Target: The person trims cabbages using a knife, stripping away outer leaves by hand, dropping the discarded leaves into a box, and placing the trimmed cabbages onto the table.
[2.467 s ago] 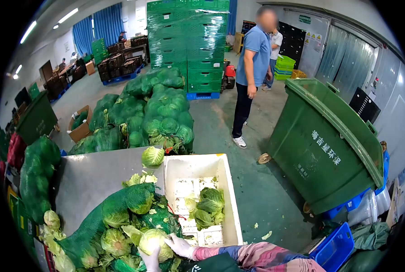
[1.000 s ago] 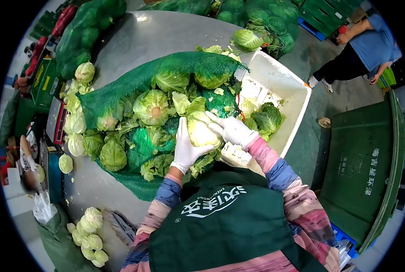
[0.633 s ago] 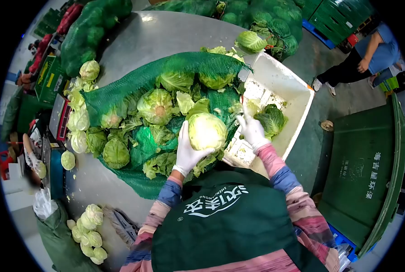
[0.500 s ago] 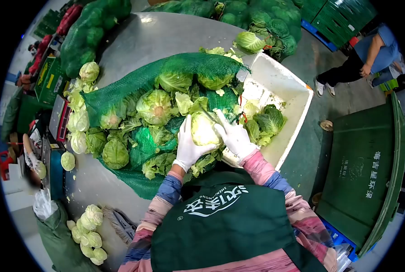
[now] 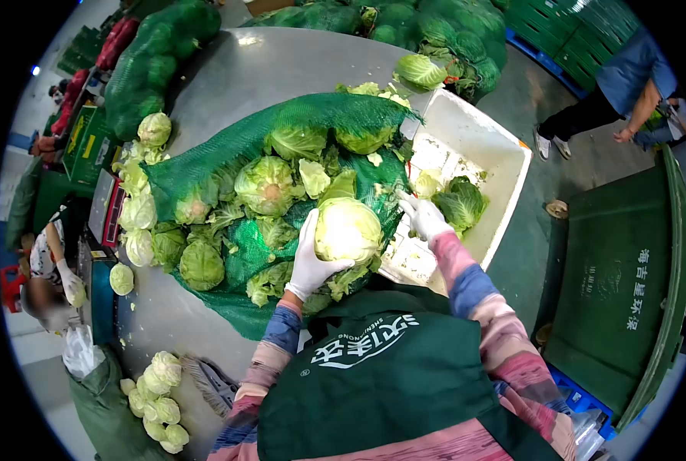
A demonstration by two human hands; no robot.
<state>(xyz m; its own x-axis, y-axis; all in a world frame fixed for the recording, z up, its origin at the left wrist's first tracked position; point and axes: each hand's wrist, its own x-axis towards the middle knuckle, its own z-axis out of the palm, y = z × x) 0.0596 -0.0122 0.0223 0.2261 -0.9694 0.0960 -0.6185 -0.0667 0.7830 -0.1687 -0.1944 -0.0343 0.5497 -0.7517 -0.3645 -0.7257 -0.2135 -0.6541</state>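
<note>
My left hand (image 5: 312,261), in a white glove, is wrapped round the left and lower side of a pale, trimmed cabbage (image 5: 348,230). A loose green leaf stands just behind that head. To the right, my gloved right hand (image 5: 425,217) is at the near left side of a white foam box (image 5: 504,165), apart from the cabbage. Its fingers are curled; whatever they hold is too small to make out. Green outer leaves (image 5: 461,203) lie in the box beside this hand. Untrimmed cabbages (image 5: 268,186) rest on an opened green mesh bag (image 5: 243,230) at left.
Pale cabbages (image 5: 138,211) line the left of the metal table (image 5: 281,58). Filled mesh bags (image 5: 466,46) stand beyond it. A large green bin (image 5: 612,284) is at right. One person (image 5: 635,77) stands upper right; another person's gloved hand (image 5: 70,283) holds a cabbage at left.
My right hand has moved right, from the cabbage to the box. The cabbage in my left hand has turned, its pale side now facing up. The person at upper right has shifted.
</note>
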